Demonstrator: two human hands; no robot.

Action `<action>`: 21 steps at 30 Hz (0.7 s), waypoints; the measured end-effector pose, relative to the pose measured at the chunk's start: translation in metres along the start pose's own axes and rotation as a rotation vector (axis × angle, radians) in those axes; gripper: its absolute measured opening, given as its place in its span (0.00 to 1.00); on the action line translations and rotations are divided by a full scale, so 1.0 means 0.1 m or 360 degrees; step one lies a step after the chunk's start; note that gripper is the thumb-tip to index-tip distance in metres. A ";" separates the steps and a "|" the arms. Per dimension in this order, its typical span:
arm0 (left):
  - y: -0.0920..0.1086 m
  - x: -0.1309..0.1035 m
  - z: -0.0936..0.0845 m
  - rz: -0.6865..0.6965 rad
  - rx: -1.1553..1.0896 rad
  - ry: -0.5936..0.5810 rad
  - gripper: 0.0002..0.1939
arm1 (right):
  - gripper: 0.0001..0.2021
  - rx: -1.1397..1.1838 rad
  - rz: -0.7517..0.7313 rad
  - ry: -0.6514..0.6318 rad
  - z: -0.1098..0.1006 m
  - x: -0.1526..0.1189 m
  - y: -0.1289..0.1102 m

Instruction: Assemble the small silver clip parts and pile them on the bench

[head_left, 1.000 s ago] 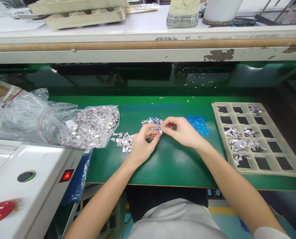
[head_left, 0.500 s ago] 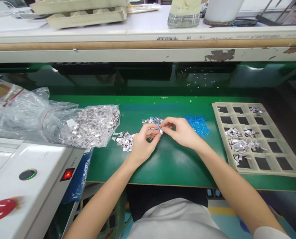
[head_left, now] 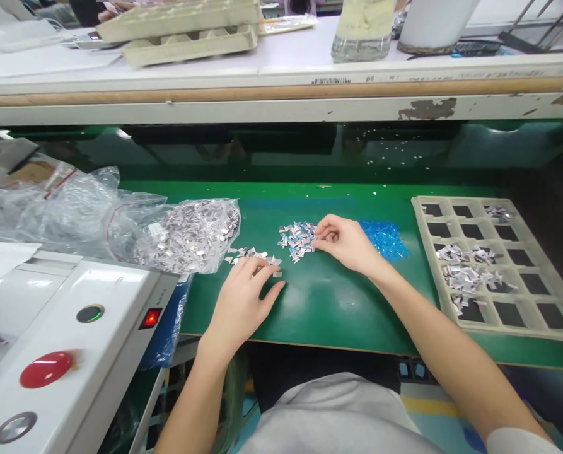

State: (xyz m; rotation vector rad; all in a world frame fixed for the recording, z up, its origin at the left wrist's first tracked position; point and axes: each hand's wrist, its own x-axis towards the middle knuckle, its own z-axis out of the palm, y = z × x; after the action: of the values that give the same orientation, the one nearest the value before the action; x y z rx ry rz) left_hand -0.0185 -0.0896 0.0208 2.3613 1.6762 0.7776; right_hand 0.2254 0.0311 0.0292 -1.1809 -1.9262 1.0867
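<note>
My left hand (head_left: 246,299) rests over a small loose pile of silvery metal pieces (head_left: 244,253), thumb and fingers apart, with its fingertips among the pieces. My right hand (head_left: 345,243) is pinched at the right edge of a second pile (head_left: 298,241), where silvery pieces mix with blue bits. Whatever lies between its fingertips, if anything, is too small to make out. Just behind the right hand spreads a heap of tiny blue transparent pieces (head_left: 384,239). A clear plastic bag (head_left: 191,233) full of the same silvery pieces lies left of the left hand.
A cream compartment tray (head_left: 427,268) with silvery pieces in some cells stands at right on the green table (head_left: 333,309). At left sits a white machine (head_left: 120,302) with a red button (head_left: 46,369). A shelf edge (head_left: 262,112) runs across the back.
My hands were together over the mixed pile. The left has moved left and down to the silvery pile and spread its fingers; the right stays near the mixed pile. The view has shifted slightly.
</note>
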 end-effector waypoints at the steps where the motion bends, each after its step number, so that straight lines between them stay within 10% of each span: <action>1: -0.02 -0.07 -0.02 0.0007 0.0088 -0.0034 0.10 | 0.08 -0.0018 0.0010 0.0005 0.02 0.03 0.02; 11: -0.09 -0.13 0.18 0.0073 0.0267 -0.0042 0.12 | 0.08 -0.0448 -0.0276 -0.0114 0.16 0.15 0.09; 21: -0.14 -0.11 0.24 0.0017 0.0237 0.0049 0.09 | 0.15 -0.0867 -0.0081 0.0642 -0.52 0.48 0.49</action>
State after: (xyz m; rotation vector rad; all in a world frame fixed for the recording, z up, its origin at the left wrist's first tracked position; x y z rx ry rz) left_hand -0.0208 -0.0904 -0.0089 2.4697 1.7938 0.7176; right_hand 0.2680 0.1043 0.0140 -1.4875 -1.9565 0.2533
